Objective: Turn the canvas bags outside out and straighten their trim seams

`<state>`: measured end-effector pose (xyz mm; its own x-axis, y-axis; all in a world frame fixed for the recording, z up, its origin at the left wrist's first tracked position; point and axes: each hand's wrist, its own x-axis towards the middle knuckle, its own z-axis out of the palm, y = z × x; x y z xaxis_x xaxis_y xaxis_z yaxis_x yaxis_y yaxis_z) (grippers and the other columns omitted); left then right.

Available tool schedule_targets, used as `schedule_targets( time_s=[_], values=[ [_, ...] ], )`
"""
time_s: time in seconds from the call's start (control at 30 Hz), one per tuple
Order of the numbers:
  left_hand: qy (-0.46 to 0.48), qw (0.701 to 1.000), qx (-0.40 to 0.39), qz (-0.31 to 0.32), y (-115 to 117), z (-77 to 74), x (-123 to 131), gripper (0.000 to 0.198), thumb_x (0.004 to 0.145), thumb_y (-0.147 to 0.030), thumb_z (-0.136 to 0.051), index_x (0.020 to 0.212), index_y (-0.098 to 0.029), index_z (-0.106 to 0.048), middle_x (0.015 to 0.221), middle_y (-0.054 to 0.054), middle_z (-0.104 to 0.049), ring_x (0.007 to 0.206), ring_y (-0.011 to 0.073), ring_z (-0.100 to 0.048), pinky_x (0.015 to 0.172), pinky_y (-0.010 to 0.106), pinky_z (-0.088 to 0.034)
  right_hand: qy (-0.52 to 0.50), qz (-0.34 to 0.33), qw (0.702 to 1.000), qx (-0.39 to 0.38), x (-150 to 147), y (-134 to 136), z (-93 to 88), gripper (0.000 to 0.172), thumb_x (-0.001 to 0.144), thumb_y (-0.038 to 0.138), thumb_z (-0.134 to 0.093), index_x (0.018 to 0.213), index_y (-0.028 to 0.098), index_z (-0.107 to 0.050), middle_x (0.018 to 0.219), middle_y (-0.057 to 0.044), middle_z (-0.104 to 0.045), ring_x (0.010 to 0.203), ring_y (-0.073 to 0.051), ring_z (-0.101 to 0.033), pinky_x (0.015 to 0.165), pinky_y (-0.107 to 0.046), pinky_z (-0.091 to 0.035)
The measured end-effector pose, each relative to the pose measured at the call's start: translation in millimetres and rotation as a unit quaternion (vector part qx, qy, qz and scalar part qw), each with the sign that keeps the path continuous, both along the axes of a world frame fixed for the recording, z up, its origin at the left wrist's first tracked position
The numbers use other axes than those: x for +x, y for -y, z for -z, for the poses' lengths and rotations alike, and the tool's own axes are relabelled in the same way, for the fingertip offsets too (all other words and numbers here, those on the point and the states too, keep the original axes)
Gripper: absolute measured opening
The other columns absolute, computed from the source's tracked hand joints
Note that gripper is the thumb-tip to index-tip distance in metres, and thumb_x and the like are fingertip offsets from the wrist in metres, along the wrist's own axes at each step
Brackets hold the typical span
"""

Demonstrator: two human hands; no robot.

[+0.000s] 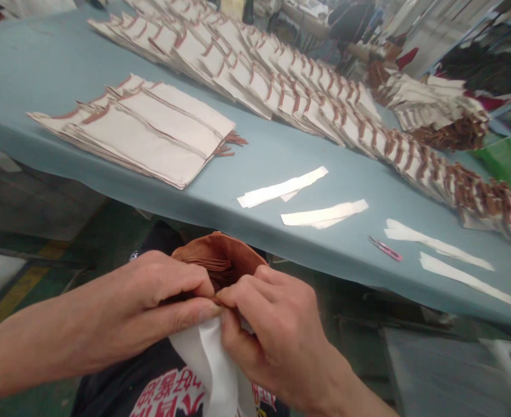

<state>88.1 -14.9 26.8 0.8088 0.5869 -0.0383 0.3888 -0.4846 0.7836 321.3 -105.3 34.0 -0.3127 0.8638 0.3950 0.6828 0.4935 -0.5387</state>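
My left hand (160,301) and my right hand (272,324) are closed together below the table's near edge, pinching a bundle of brown strips (218,258) joined to white cloth (212,359) that hangs down over my lap. The fingertips of both hands meet at the seam between brown and white. On the blue table (29,63) ahead lies a stack of cream fabric pieces with brown trim (142,130).
A long overlapping row of trimmed pieces (307,87) runs across the table to the right. White paper strips (281,188) (324,214) (437,243) and a small pink clipper (385,249) lie near the front edge. A heap of pieces (437,110) sits far right.
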Motion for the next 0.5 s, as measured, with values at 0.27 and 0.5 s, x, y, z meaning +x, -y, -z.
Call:
schedule_targets(
  time_s=[0.27, 0.5],
  values=[
    [0.040, 0.995, 0.077, 0.041, 2, 4.5, 14, 0.040, 0.121, -0.031, -0.051, 0.084, -0.026, -0.063, 0.075, -0.004, -0.072, 0.061, 0.0151, -0.063, 0.057, 0.031, -0.040, 0.046, 0.032, 0.998, 0.022, 1, 5, 5.0, 0.029, 0.109, 0.007, -0.061, 0.088, 0.021, -0.075, 0.082, -0.005, -0.086, 0.068, -0.021, -0.065, 0.068, -0.039, -0.048],
    [0.077, 0.988, 0.134, 0.022, 19, 25.4, 9, 0.036, 0.118, -0.020, -0.047, 0.083, -0.025, -0.054, 0.069, -0.006, -0.061, 0.056, 0.0136, -0.048, 0.057, 0.033, -0.034, -0.147, 0.010, 0.981, -0.124, 6, 4, 13.1, 0.019, 0.106, 0.014, -0.068, 0.095, 0.020, -0.082, 0.083, -0.002, -0.084, 0.072, -0.016, -0.066, 0.072, -0.030, -0.049]
  ],
)
